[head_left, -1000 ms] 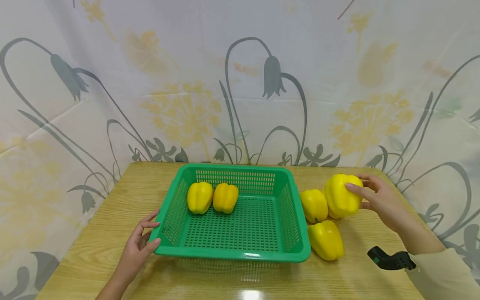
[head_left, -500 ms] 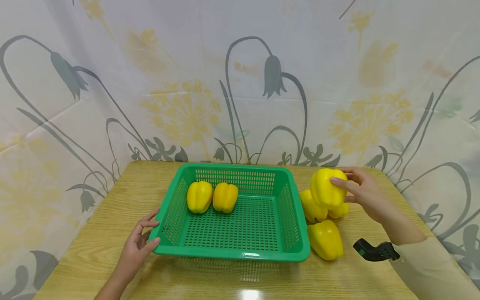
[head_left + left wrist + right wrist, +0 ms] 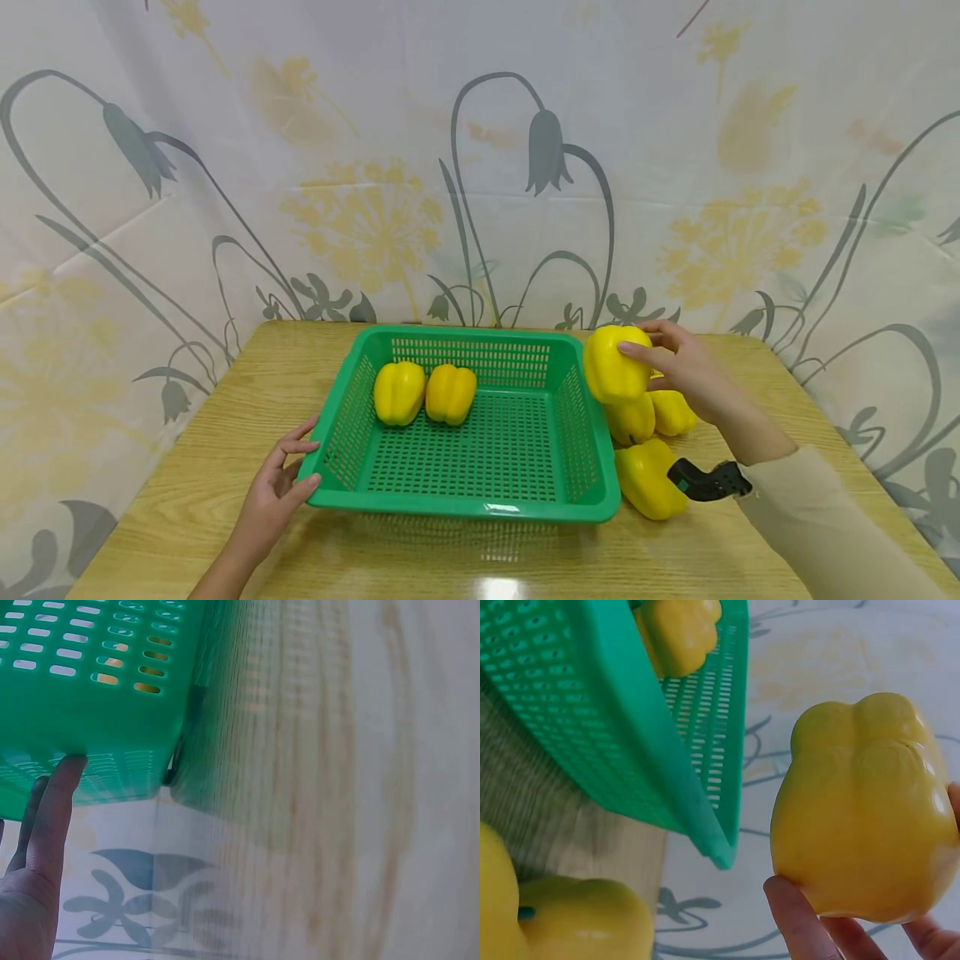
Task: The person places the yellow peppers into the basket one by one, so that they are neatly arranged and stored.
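My right hand [image 3: 688, 371] holds a yellow bell pepper [image 3: 617, 364] with thumb and fingers; in the head view it overlaps the right rim of a green plastic basket [image 3: 465, 507]. The right wrist view shows fingertips [image 3: 795, 919] around the lower part of this pepper. Two more bell peppers, one yellow [image 3: 399, 393] and one deeper yellow [image 3: 451, 395], lie side by side at the basket's back left. At the basket's left side, my left hand [image 3: 272, 500] touches the rim with thumb and fingertips. Its fingers [image 3: 58, 814] reach out against the perforated wall in the left wrist view.
Three yellow bell peppers lie on the wooden table [image 3: 202, 467] just right of the basket: one partly behind the held one [image 3: 630, 421], one farther right [image 3: 675, 414], one nearer [image 3: 648, 482]. A flower-patterned cloth [image 3: 360, 108] hangs behind. A black strap [image 3: 708, 482] shows at the right wrist.
My right hand has carried the bell pepper leftward and slightly up, from over the peppers on the table to the basket's right rim. My left hand and the basket have stayed put.
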`<state>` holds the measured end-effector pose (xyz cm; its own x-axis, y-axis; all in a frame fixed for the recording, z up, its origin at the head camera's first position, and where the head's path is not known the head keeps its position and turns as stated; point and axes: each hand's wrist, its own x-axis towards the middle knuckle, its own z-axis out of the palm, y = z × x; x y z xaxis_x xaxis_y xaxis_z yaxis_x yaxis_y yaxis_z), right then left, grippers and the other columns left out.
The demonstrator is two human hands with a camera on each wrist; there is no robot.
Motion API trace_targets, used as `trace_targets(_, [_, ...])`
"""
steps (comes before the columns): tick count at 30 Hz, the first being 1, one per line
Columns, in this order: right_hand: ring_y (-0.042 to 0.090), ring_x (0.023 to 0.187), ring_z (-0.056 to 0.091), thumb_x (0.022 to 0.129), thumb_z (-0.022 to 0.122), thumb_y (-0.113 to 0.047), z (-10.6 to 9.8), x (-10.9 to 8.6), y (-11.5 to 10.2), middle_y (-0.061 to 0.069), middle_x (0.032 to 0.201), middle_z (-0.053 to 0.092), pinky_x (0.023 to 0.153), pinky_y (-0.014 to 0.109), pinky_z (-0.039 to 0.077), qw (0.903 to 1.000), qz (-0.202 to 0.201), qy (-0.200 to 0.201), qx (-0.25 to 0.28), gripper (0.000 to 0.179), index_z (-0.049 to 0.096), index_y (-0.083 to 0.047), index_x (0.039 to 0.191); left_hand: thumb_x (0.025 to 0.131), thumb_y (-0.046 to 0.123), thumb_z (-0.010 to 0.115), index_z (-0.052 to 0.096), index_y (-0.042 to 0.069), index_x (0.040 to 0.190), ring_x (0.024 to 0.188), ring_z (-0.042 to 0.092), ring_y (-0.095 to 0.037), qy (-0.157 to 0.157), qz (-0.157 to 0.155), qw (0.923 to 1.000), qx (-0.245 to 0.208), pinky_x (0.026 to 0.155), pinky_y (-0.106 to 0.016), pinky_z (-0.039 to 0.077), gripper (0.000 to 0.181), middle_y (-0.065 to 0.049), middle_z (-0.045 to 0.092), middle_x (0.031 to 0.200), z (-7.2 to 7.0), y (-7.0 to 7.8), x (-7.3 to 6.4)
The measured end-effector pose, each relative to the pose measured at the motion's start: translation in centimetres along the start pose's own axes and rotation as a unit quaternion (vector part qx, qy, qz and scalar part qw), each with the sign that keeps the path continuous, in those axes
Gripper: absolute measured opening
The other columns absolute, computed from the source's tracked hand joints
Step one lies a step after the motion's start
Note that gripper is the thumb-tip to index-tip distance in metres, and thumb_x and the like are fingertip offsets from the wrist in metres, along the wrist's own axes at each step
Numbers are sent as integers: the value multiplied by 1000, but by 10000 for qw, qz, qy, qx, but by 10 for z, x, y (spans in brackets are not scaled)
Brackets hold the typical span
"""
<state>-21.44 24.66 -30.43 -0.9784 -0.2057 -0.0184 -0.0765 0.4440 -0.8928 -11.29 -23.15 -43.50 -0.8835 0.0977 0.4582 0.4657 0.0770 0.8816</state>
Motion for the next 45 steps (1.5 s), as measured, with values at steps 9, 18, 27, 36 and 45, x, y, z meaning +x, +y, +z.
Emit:
trace_targets(9, [35,103,50,90,60,-34,22,15,-10,26,129,38,69,37,54,9994,38,-165,300,62,35,4,132,86,-16,45,42,-12,115,128,31,-9,5,-1,10000,12,93,-13,28,30,-9,31,145,0,1,0])
trace_targets(18, [31,98,52,88,64,-32,46,33,-18,24,121,42,69,40,54,9982,122,-411,408,60,38,4,129,85,-16,45,41,-12,115,128,30,-13,-45,17,10000,54,93,-12,28,30,-9,31,144,-1,1,0])
trace_targets(27, [32,97,55,88,64,-30,69,56,-23,25,126,41,69,42,54,9955,402,-622,593,61,37,1,132,85,-16,45,42,-12,114,128,30,-10,-27,30,10000,59,93,-13,28,30,-7,32,144,0,2,1])
trace_targets(36, [36,99,56,86,67,-27,102,73,-25,25,125,43,67,43,54,9920,757,-788,629,58,39,1,129,85,-17,45,43,-12,114,129,30,-10,-12,51,10000,-32,94,-14,28,30,-11,31,144,0,3,1])
trace_targets(45, [38,110,50,86,67,-21,132,88,-6,25,133,36,70,42,54,9855,1363,-936,389,59,37,3,131,84,-18,45,43,-12,113,129,30,-11,-9,108,9999,-75,94,-14,28,30,-12,32,144,-1,3,1])
